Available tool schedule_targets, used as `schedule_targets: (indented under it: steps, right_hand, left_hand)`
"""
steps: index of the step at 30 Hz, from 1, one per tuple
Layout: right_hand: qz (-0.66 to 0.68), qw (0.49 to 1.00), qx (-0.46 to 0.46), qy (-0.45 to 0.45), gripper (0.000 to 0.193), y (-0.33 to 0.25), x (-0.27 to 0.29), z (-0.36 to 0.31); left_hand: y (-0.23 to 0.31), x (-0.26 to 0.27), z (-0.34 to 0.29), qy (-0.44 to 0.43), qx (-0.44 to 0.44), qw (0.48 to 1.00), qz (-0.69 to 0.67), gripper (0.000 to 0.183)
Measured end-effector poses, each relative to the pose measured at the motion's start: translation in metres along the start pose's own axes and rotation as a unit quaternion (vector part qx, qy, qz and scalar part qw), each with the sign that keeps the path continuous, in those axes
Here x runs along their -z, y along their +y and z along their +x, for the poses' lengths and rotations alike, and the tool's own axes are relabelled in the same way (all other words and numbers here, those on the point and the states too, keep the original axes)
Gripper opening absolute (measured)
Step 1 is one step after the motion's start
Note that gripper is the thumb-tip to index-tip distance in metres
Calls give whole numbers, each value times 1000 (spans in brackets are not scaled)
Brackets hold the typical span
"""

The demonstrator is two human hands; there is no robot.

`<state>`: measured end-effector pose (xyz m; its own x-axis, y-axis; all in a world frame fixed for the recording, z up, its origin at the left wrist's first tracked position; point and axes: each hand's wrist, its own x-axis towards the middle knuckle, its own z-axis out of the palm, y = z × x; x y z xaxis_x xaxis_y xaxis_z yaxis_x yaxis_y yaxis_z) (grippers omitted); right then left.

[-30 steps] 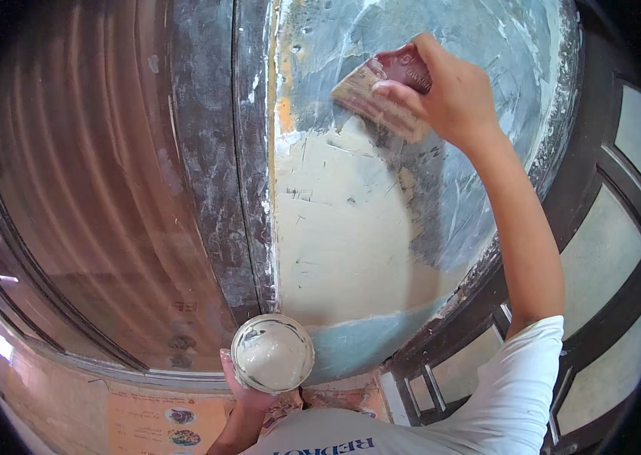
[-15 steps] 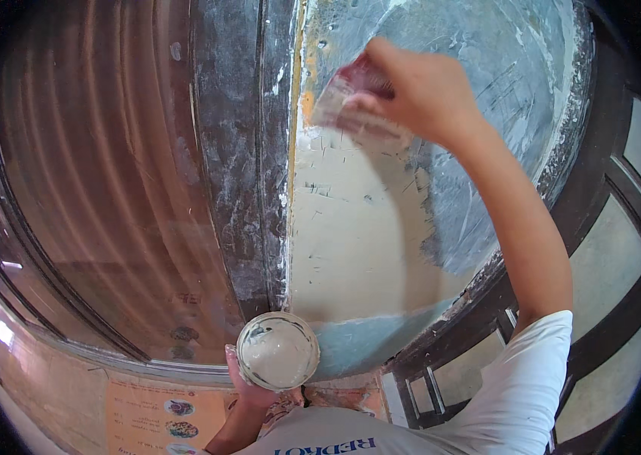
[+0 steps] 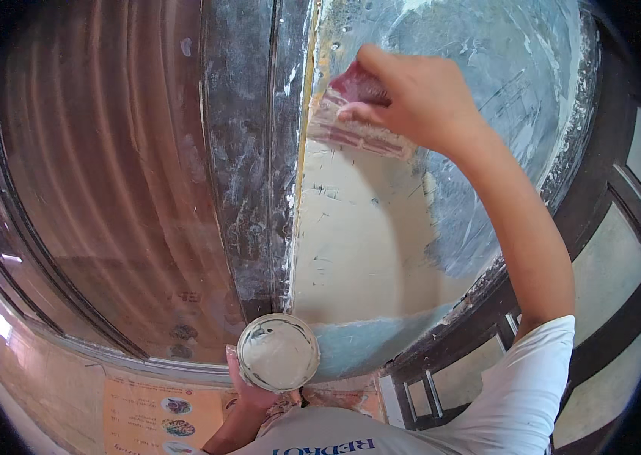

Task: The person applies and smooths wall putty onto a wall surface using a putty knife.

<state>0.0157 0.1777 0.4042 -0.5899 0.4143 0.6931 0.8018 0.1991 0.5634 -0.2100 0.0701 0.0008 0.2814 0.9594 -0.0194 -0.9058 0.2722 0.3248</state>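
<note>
My right hand (image 3: 430,102) is closed round a wide reddish putty knife (image 3: 357,85), its blade smeared with pale putty. The blade lies at or very near the wall, at the upper edge of a smooth cream putty layer (image 3: 358,235). Low in the middle, my left hand (image 3: 248,390) grips a round tub (image 3: 316,365) from its left and under side. Inside the tub sits cream-coloured putty (image 3: 279,353), with darker smears along the inner wall. Most of the left fingers are hidden beneath the tub.
Bare blue-grey wall (image 3: 480,205) surrounds the putty layer on the right and above. A dark wooden frame (image 3: 241,167) runs along its left, beside a brown glazed panel (image 3: 123,189). Dark panelled woodwork (image 3: 601,250) stands at right. An orange printed sheet (image 3: 135,413) lies lower left.
The putty knife has moved slightly down the wall in my right hand and shows less blur. The wall has shifted a little rightward in view. The left hand and tub stay nearly in place.
</note>
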Motion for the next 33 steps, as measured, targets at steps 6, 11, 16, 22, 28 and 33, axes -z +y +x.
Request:
schedule_targets:
  steps: [6,11,16,22,28,33]
  right_hand:
    - [-5,995,-53,80,43,28,10,4]
    - [15,1000,-18,3,46,1,0,3]
    - [-38,992,-116,23,47,14,14,2]
    - [184,954,-218,98,46,-3,22,-35]
    - [435,837,-310,-121,39,-109,-19,-150]
    - [404,834,-148,-346,49,-156,-41,-163]
  left_hand:
    - [1,-1,4,-21,21,1000,-8,79]
    - [1,-14,0,-6,-25,999,31,78]
    - [3,-19,-7,-11,-26,999,28,78]
    - [10,-28,-10,-51,-45,998,-9,76]
    - [14,-39,-2,-73,-67,994,-48,79]
    - [15,-46,-4,-77,-69,994,-43,76]
